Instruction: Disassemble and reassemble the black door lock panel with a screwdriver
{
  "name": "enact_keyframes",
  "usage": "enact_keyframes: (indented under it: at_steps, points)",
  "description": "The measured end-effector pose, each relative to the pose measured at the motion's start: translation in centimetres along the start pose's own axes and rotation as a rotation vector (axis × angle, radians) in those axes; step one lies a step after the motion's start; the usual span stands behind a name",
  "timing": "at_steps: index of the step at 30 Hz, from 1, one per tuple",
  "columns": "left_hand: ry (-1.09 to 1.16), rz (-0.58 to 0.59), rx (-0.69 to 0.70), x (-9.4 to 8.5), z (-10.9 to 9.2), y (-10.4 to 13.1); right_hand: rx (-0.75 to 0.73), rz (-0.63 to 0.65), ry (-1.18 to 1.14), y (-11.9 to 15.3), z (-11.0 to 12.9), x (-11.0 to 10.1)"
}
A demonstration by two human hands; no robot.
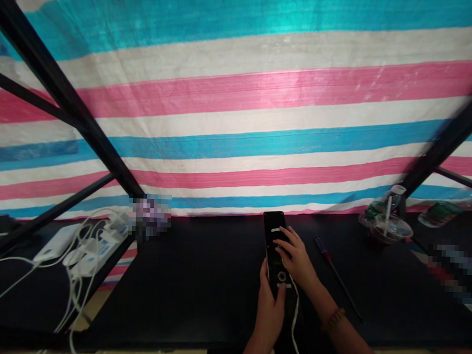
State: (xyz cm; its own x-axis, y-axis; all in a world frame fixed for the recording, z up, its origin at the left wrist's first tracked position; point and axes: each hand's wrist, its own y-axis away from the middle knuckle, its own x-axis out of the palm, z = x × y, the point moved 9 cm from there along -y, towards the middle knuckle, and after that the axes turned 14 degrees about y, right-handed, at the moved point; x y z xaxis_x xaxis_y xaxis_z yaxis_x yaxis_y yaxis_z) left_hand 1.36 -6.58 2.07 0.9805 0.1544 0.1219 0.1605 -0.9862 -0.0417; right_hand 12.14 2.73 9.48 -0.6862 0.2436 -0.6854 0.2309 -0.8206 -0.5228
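Observation:
A long, flat black device [273,261] stands tilted near the middle of the black table, with a ring-shaped mark low on its face and small white labels. My left hand [269,307] grips its lower left edge, the thumb lying over the front. Across the upper face rests my right hand [297,256], its fingers stretched out and apart; its thumb is hidden. A white cable [295,313] comes out from under the right hand and runs down toward me. Right of that hand lies a long screwdriver [339,278] with a clear and red handle.
White power strips [96,254] with tangled cables and a white box [57,243] sit at the left. A lidded plastic cup [391,230] with a straw and a bottle [397,192] stand at the back right. Black frame bars [101,151] slope before the striped sheet [261,131].

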Motion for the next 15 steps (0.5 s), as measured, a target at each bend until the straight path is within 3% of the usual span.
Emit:
enact_keyframes:
  at_steps: [4,7,12,15]
  points:
    - [0.104,0.015,-0.028,-0.3,0.4,0.3,-0.044,-0.033,-0.067,-0.4,0.5,-0.8]
    - [0.225,0.033,-0.029,-0.6,0.7,0.4,-0.062,-0.07,-0.109,-0.3,2.2,-2.7]
    - [0.28,0.056,-0.034,-0.9,1.5,0.2,-0.073,-0.153,-0.165,0.9,6.3,-7.9]
    - [0.169,0.043,-0.011,-0.9,1.4,0.1,0.092,-0.206,-0.258,3.5,6.3,-11.6]
